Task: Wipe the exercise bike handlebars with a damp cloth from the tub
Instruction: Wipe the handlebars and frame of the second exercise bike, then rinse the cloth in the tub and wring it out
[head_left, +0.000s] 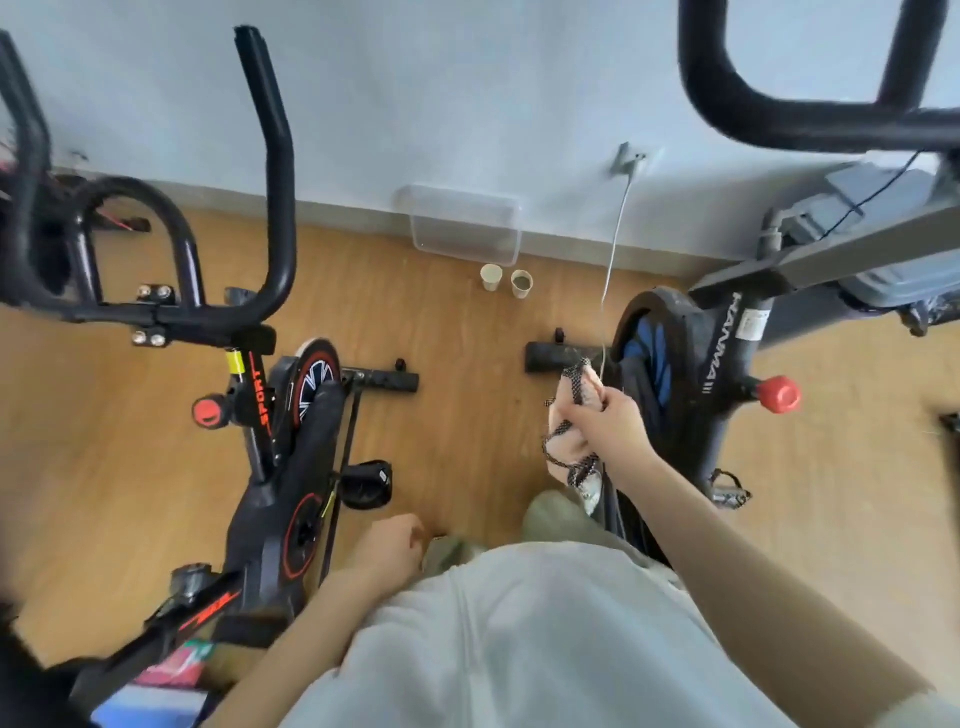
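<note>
My right hand (605, 423) is closed on a pale cloth (569, 441) with a dark netted edge, held at waist height between two exercise bikes. My left hand (387, 545) hangs low by my hip, fingers curled, holding nothing. The black handlebars (270, 171) of the red-and-black bike rise at the left. The thick black handlebars (753, 114) of the second bike fill the upper right. A clear plastic tub (465, 223) sits on the floor against the wall, ahead of me and apart from both hands.
Two paper cups (506, 280) stand on the wooden floor just in front of the tub. A white cable (615, 244) hangs from a wall socket down toward the right bike's flywheel (654, 353). A red knob (777, 395) sticks out of that bike's frame.
</note>
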